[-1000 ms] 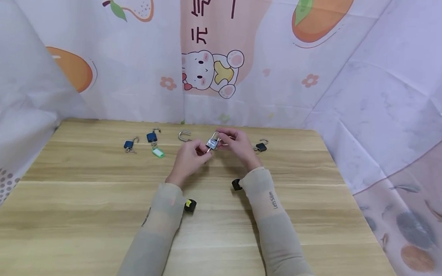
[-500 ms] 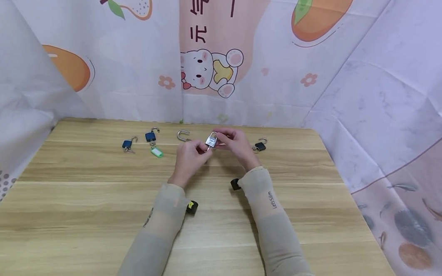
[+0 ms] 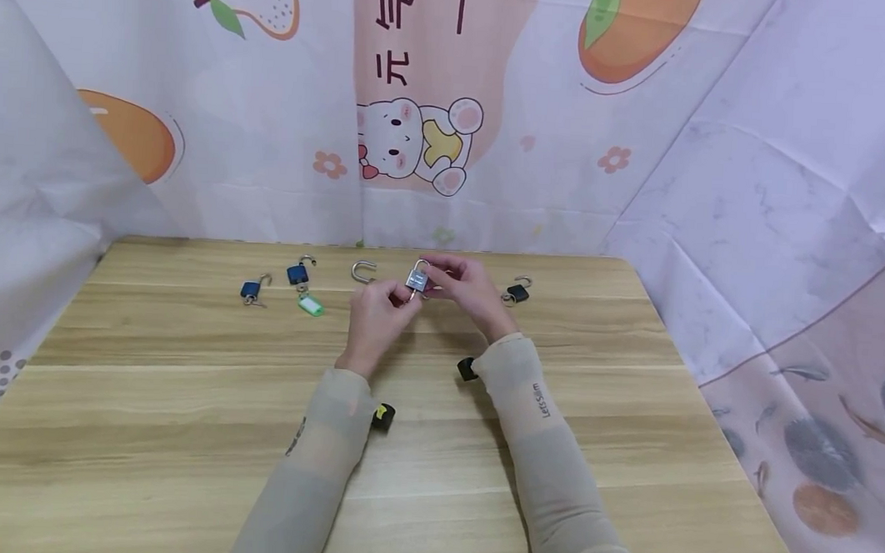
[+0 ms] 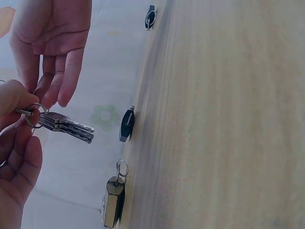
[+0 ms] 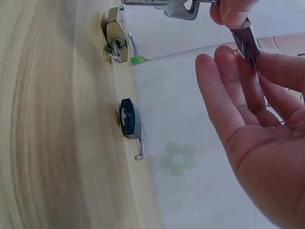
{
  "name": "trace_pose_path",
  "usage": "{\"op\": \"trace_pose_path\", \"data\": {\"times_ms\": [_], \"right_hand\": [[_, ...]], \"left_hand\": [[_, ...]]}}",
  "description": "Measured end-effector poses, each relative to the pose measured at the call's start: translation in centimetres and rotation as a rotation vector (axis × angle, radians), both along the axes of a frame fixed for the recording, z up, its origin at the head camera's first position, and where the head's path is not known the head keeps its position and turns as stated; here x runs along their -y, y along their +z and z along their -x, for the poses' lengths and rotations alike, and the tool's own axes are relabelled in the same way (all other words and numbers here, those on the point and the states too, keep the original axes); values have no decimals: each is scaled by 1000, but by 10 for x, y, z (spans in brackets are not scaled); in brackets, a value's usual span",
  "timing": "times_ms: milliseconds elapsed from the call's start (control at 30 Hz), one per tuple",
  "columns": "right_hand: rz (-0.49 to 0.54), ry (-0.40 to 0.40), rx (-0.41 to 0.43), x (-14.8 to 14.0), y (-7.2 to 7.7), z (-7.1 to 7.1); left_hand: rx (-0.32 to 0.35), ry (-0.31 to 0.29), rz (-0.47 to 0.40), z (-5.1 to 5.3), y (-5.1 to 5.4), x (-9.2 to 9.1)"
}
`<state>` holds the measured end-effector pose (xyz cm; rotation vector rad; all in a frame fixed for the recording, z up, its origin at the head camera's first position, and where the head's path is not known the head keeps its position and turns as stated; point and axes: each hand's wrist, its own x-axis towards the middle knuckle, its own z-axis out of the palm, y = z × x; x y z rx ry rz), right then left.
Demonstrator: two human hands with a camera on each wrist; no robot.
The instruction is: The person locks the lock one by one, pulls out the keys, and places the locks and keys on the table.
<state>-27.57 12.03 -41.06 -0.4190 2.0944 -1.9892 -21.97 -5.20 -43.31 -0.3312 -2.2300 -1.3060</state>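
A small silver padlock [image 3: 416, 279] is held up above the far part of the table. My right hand [image 3: 472, 293] pinches its body between thumb and fingers, its other fingers loosely bent behind. From below, my left hand [image 3: 375, 323] pinches a key at the underside of the padlock [image 5: 247, 40]. Several more keys [image 4: 66, 126] hang from the same ring, beside the left fingertips. How deep the pinched key sits is hidden by the fingers. Whether the shackle is latched cannot be made out.
Along the table's far edge lie two blue padlocks [image 3: 250, 289], one with a green tag [image 3: 310, 305], a brass padlock [image 5: 116, 36] with a thick shackle, a dark padlock [image 5: 128, 118] behind my hands, and a black padlock [image 3: 517, 293] at right. A printed curtain [image 3: 270, 134] hangs behind.
The silver padlock has risen slightly and turned a little more upright in my hands. The whole head view has shifted slightly, and both hands keep their grip.
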Motion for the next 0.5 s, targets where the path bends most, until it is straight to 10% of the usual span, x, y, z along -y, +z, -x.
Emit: {"op": "trace_pose_path", "data": {"times_ms": [500], "right_hand": [[24,38,39,0,2,0]], "left_hand": [[-58,39,-10,2,-2,0]]}}
